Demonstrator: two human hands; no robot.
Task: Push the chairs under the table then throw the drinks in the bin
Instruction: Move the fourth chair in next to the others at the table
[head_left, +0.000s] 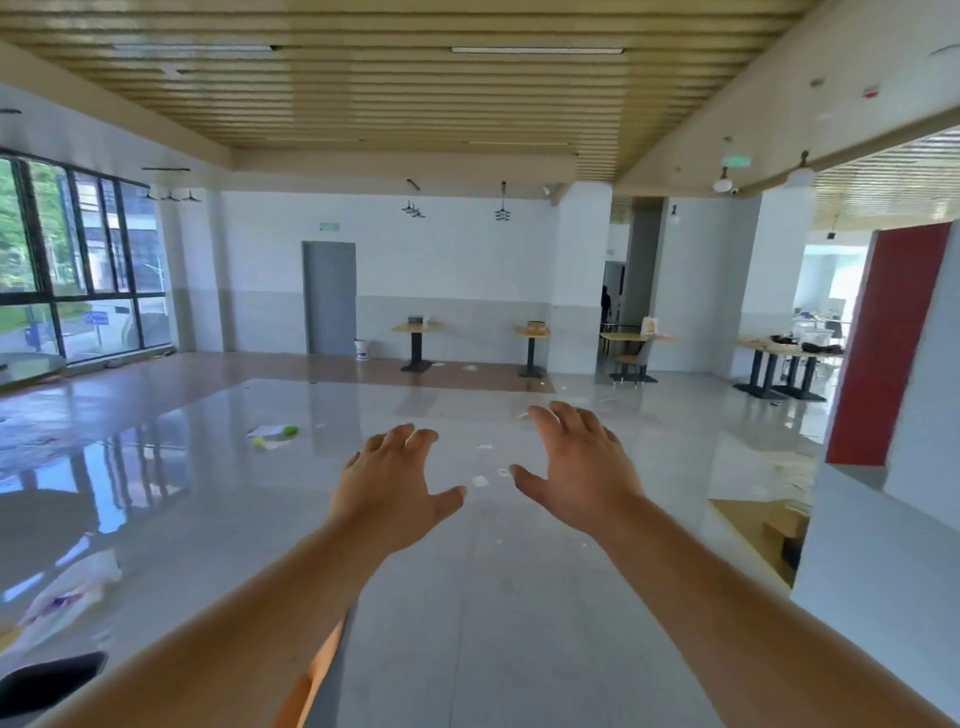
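Both bare hands, left hand (393, 480) and right hand (580, 464), spread wide and empty, face what looks like a brown-seated chair (635, 362) far off at one o'clock, nearer the right.

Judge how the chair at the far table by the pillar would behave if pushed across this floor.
The chair would probably slide easily: the floor looks glossy and reflective. Its thin legs suggest it is fairly light, so a high push might tip it. Both hands are empty and far from it.
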